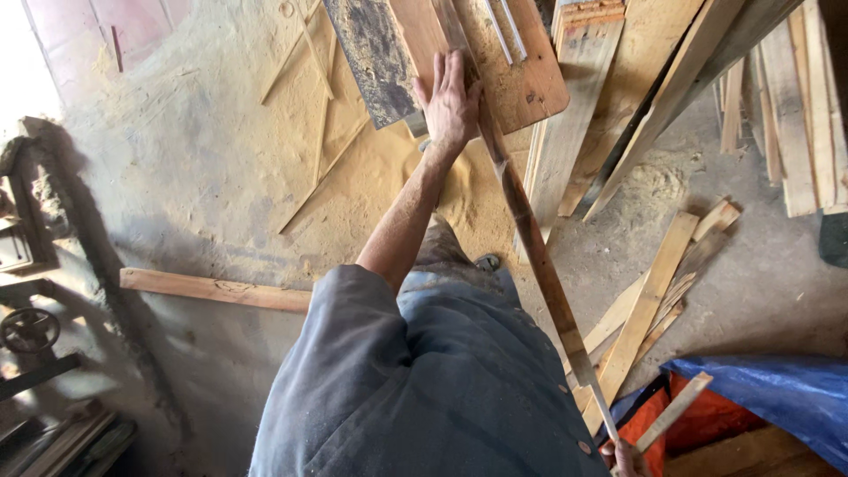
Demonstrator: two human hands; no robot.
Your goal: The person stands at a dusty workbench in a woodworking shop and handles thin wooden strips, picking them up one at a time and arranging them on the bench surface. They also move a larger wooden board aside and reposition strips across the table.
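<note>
My left hand (449,104) reaches forward and lies flat on a brown plywood board (530,84), fingers extended, its edge against a long thin wooden strip (539,265). The strip runs diagonally from the board down to the bottom right. There my right hand (624,459), only partly in view at the frame's edge, grips the strip's lower end. My grey-blue jacket (424,380) fills the lower middle.
Sawdust (371,177) covers the concrete floor with thin offcuts in it. A plank (212,289) lies at left, more planks (649,305) at right, stacked boards (795,115) at top right. A blue and orange tarp (760,397) is at bottom right. Dark machinery (31,331) stands at left.
</note>
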